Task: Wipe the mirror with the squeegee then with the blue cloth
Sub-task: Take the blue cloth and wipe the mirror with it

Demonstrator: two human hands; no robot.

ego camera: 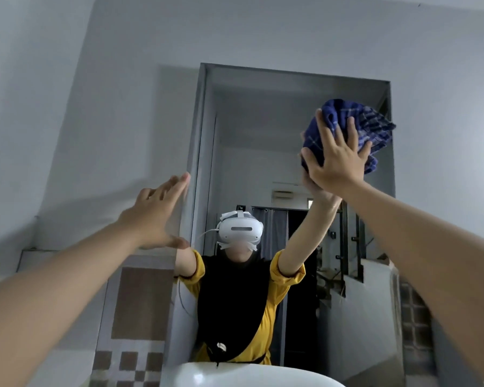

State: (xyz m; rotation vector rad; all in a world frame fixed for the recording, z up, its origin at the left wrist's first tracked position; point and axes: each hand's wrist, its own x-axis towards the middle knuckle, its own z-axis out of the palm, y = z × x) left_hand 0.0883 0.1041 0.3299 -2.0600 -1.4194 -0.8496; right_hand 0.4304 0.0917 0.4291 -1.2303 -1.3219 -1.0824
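Observation:
The tall mirror (263,129) hangs on the wall in front of me and reflects a person with a white headset and a yellow top. My right hand (336,157) presses a crumpled blue checked cloth (372,127) flat against the mirror's upper right part, fingers spread over it. My left hand (157,213) is open, raised by the mirror's left edge, its fingertips near the frame and nothing in it. No squeegee is in view.
A white sink rim (249,375) shows at the bottom below the mirror. Brown and white checked tiles (134,317) cover the wall at lower left. Pale painted wall (95,93) surrounds the mirror.

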